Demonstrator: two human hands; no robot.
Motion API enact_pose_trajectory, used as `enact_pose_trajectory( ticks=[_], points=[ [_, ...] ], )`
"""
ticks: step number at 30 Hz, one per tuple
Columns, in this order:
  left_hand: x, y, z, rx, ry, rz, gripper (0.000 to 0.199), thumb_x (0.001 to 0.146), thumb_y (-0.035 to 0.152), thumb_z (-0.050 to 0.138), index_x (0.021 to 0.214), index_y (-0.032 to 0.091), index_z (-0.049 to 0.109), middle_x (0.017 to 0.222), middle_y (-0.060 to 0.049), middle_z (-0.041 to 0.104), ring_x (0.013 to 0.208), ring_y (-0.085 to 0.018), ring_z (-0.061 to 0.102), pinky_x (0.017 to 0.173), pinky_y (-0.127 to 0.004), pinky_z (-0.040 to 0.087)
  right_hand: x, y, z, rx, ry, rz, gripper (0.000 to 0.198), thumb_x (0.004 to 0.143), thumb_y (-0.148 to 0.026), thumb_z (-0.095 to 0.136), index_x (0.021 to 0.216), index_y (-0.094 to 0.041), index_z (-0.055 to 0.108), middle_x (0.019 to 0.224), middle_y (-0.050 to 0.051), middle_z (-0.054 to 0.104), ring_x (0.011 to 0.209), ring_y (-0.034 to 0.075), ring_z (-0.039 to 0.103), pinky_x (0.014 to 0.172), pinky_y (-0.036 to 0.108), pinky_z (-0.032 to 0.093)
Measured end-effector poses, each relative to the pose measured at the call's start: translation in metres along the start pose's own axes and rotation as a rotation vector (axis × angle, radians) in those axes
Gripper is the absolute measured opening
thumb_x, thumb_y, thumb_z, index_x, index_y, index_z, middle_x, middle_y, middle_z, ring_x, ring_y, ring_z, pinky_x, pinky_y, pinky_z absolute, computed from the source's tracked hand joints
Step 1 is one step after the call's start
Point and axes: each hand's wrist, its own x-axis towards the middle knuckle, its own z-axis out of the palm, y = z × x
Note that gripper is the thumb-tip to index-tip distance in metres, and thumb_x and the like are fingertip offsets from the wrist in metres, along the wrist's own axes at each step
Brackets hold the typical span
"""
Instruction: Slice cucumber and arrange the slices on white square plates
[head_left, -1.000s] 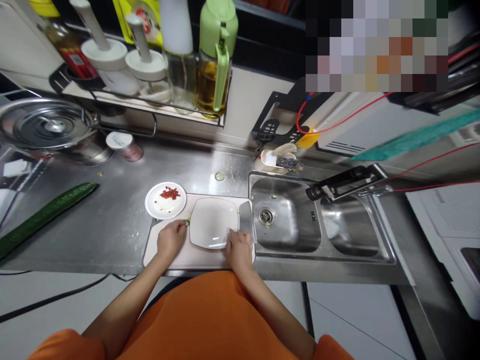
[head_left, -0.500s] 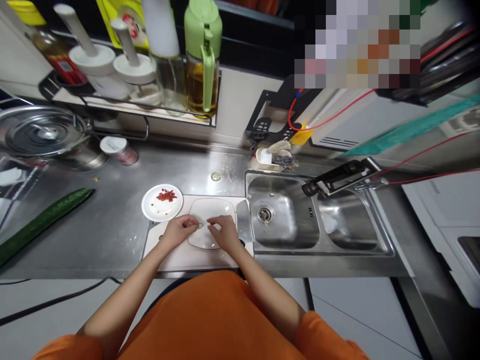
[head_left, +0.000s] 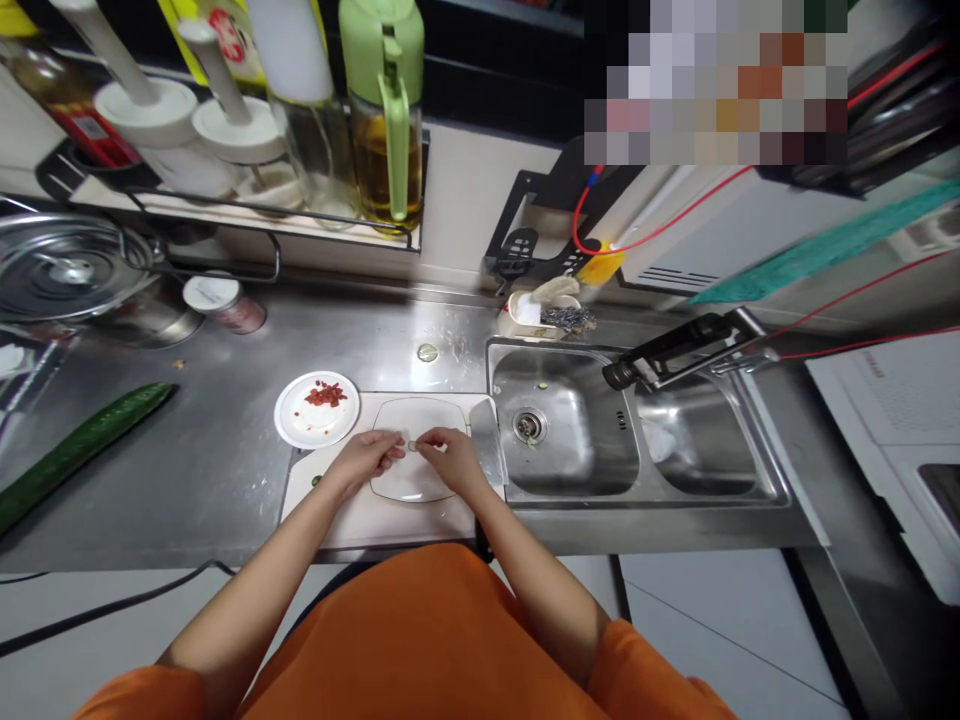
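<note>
Both of my hands are over a pale, square-shaped plate (head_left: 420, 482) with rounded corners, which lies on a white cutting board (head_left: 360, 528). My right hand (head_left: 451, 462) pinches a small, thin, pale green ring-like slice (head_left: 412, 446) at its fingertips. Close by on the left, the fingers of my left hand (head_left: 367, 460) are curled together; whether something tiny is between them is too small to make out. A cleaver blade (head_left: 487, 440) rests at the board's right edge. Beyond the left hand stands a round white plate (head_left: 304, 425) with chopped red pieces (head_left: 325, 394).
A long cucumber (head_left: 90, 445) lies on the steel counter at left, near a lidded pot (head_left: 150, 310) and a small canister (head_left: 225, 302). To the right is a double sink (head_left: 577, 430) with a black-handled faucet fixture (head_left: 675, 355). Bottles and jars stand on a wall rack (head_left: 300, 222).
The right fingertips have come in toward the left hand and now pinch the ring-like slice, which was at the left fingertips. The view has shifted slightly.
</note>
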Motion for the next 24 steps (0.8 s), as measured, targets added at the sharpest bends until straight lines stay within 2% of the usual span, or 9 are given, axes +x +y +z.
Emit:
enact_pose_trajectory(
  ticks=[2, 4, 10, 14, 17, 20, 24],
  points=[
    [0.001, 0.002, 0.004, -0.081, -0.047, -0.115, 0.05, 0.062, 0.056, 0.066, 0.083, 0.011, 0.063, 0.07, -0.006, 0.065, 0.045, -0.004, 0.042, 0.041, -0.018, 0.026, 0.001, -0.002, -0.004, -0.027, 0.006, -0.055, 0.012, 0.076, -0.026, 0.061, 0.072, -0.019, 0.07, 0.07, 0.0, 0.067, 0.07, 0.012, 0.057, 0.066, 0.022, 0.039],
    [0.003, 0.004, 0.008, -0.161, -0.075, -0.172, 0.048, 0.059, 0.052, 0.071, 0.081, 0.011, 0.063, 0.069, -0.006, 0.064, 0.045, -0.004, 0.043, 0.041, -0.017, 0.027, 0.001, -0.002, -0.008, -0.046, 0.008, -0.095, 0.012, 0.076, -0.025, 0.061, 0.07, -0.019, 0.07, 0.069, 0.0, 0.067, 0.07, 0.012, 0.057, 0.067, 0.022, 0.039],
    [0.015, 0.004, 0.011, -0.28, -0.113, -0.161, 0.036, 0.051, 0.029, 0.079, 0.079, 0.011, 0.063, 0.068, -0.003, 0.063, 0.048, -0.003, 0.046, 0.041, -0.015, 0.029, 0.004, 0.006, -0.009, -0.056, 0.01, -0.127, 0.011, 0.075, -0.021, 0.061, 0.069, -0.019, 0.07, 0.068, 0.0, 0.067, 0.069, 0.012, 0.057, 0.072, 0.024, 0.039],
    [0.025, 0.002, 0.01, -0.251, -0.077, -0.108, 0.039, 0.048, 0.024, 0.079, 0.083, 0.012, 0.066, 0.056, 0.002, 0.056, 0.047, -0.004, 0.046, 0.043, -0.015, 0.029, 0.008, 0.019, -0.004, -0.028, 0.01, -0.032, 0.011, 0.074, -0.023, 0.06, 0.07, -0.019, 0.069, 0.068, 0.0, 0.067, 0.066, 0.011, 0.056, 0.068, 0.023, 0.04],
    [0.032, 0.003, 0.012, -0.154, -0.038, -0.047, 0.04, 0.052, 0.028, 0.076, 0.089, 0.012, 0.068, 0.055, 0.002, 0.057, 0.045, -0.004, 0.044, 0.042, -0.017, 0.028, 0.014, 0.028, 0.001, -0.009, 0.028, 0.089, 0.012, 0.074, -0.026, 0.059, 0.072, -0.018, 0.068, 0.068, 0.0, 0.066, 0.064, 0.011, 0.056, 0.063, 0.022, 0.041],
    [0.038, 0.006, 0.016, 0.002, 0.027, 0.063, 0.036, 0.058, 0.029, 0.07, 0.09, 0.013, 0.069, 0.056, 0.002, 0.059, 0.045, -0.006, 0.045, 0.045, -0.019, 0.031, 0.023, 0.034, 0.006, -0.006, 0.038, 0.201, 0.012, 0.073, -0.025, 0.057, 0.071, -0.017, 0.066, 0.064, -0.001, 0.065, 0.061, 0.011, 0.056, 0.059, 0.021, 0.04],
    [0.05, 0.009, 0.02, 0.246, 0.131, 0.253, 0.028, 0.064, 0.029, 0.063, 0.087, 0.016, 0.07, 0.066, 0.0, 0.066, 0.057, -0.011, 0.055, 0.055, -0.022, 0.041, 0.039, 0.036, 0.011, 0.028, 0.037, 0.318, 0.013, 0.074, -0.022, 0.054, 0.071, -0.016, 0.065, 0.06, -0.001, 0.065, 0.051, 0.009, 0.055, 0.054, 0.018, 0.04]
  ],
)
